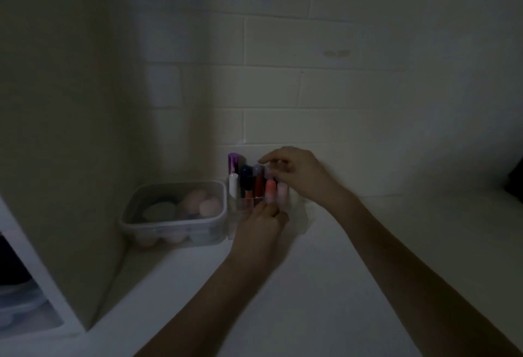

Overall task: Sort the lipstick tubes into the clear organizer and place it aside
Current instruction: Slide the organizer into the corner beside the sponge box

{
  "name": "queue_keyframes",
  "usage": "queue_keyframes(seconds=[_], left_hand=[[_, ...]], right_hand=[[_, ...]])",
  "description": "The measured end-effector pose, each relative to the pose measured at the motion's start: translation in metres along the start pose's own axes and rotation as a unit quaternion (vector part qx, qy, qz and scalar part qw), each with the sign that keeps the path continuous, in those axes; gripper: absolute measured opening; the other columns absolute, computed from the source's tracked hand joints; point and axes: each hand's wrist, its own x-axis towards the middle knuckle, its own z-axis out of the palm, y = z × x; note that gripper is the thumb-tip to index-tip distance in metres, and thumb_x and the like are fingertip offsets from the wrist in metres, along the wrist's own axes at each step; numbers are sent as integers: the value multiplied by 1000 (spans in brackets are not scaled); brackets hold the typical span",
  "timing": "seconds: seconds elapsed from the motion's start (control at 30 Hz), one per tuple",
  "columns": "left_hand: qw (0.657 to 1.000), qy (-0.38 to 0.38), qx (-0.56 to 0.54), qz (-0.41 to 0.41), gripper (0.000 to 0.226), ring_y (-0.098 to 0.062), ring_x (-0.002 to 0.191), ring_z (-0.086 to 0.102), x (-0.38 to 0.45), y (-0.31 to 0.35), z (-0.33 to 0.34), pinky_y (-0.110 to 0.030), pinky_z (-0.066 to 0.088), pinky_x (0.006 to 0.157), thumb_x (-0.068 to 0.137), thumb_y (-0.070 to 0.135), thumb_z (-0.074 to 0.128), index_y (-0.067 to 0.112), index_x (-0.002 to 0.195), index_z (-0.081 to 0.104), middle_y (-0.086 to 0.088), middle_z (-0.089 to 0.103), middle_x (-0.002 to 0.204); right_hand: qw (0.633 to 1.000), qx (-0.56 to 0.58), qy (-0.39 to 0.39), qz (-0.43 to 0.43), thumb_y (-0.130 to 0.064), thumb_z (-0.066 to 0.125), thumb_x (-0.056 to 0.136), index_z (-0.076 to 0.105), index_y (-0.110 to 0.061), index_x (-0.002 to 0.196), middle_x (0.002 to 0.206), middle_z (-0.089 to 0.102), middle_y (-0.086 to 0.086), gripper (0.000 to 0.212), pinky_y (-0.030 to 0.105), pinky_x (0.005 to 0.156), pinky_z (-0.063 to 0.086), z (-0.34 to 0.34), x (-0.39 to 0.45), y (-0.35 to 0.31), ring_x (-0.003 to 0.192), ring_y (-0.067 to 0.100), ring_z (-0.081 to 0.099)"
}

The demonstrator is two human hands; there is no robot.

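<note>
Dim, blurry view. Clear organizer [240, 204] on white counter [325, 271] at tiled wall, touching plastic tub [172, 215] of sponges. Lipstick tubes [259, 184] upright inside. Left hand [259, 228] at organizer's front, fingers curled, prob. pinching its edge. Right hand [297, 172] over back tubes; grip can't tell.

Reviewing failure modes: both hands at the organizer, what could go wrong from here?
1. The clear organizer is nearly invisible in this dim light; the left hand could misjudge its wall.
2. The right hand reaches over upright lipstick tubes; a brush may topple them.
3. The sponge container sits close alongside and could get bumped.
</note>
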Motion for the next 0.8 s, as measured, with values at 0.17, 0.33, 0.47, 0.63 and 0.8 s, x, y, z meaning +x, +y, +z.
queue_keyframes(seconds=[0.17,0.33,0.47,0.63,0.8], left_hand=[[999,2,33,-5,42,-16,71,68,1,-4,7,-22,48,46,34,17,86,20,74,75,4,71,76],[1000,2,26,-2,38,-18,70,68,1,-4,9,-23,49,47,37,13,84,19,73,74,2,70,74],[1000,-6,26,-6,38,-17,70,68,2,-5,12,-23,49,46,36,11,87,19,72,74,3,71,76],[999,-8,32,-9,38,-15,69,67,2,-3,12,-21,49,47,36,16,87,23,70,74,6,70,73],[999,6,40,-8,40,-19,75,70,1,-4,13,-24,51,49,39,13,87,18,77,75,0,72,78]], right_hand=[[996,-59,-56,-31,-15,68,80,70,-14,104,93,66,-1,24,5,68,35,24,20,-6,76,5,51],[997,-61,-40,-28,-19,72,77,73,-11,88,71,56,-15,13,6,61,33,29,24,-6,63,-7,46],[994,-95,-48,-18,-28,73,76,68,-11,79,64,50,-9,18,20,59,35,27,27,-7,62,5,45],[993,-118,-25,-9,-36,72,76,62,-11,72,61,46,-8,27,33,65,39,29,28,-6,66,16,47],[990,-141,-16,4,-46,68,77,52,-12,63,63,52,2,39,34,61,41,34,27,-12,65,21,51]])
